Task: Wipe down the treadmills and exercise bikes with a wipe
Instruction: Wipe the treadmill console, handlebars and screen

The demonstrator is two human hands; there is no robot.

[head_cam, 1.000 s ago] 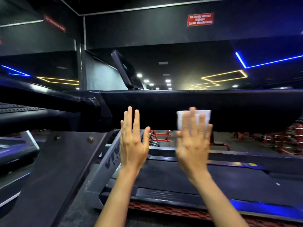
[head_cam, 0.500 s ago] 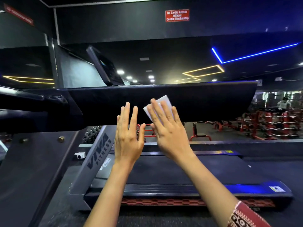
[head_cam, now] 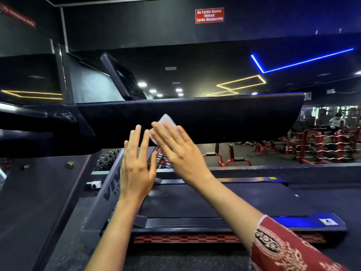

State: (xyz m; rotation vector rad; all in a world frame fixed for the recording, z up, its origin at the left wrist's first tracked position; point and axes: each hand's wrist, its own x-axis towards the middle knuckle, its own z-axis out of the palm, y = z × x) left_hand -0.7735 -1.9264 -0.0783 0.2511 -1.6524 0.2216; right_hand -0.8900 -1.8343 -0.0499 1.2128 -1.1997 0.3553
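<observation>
Head view puts the white wipe (head_cam: 165, 120) flat against the broad black side rail (head_cam: 224, 118) of the nearest treadmill, toward the rail's left half and partway down its face. My right hand (head_cam: 179, 151) presses it there with straight, spread fingers, palm to the panel, so only the top corner of the wipe shows past the fingertips. My left hand (head_cam: 136, 165) is just beside it, also flat with straight fingers and holding nothing. Its fingertips overlap the rail's lower edge, but I cannot tell whether they touch it. A red patterned sleeve (head_cam: 283, 249) covers the right forearm. Beyond and below the rail lie the running belt (head_cam: 214, 200) and the grey upright (head_cam: 111, 190) with its part-hidden lettering, and the tilted console screen (head_cam: 123, 77) rises above the rail's left end. I see no damp streak on the dark panel, so I cannot say how much of it is covered. I judge the job to be early: this one rail is in hand, while the console, deck edges, further treadmills and the exercise bikes, none of them in view, are left. Red benches and racks (head_cam: 236, 159) stand well behind, under a red membership sign (head_cam: 209, 15).
</observation>
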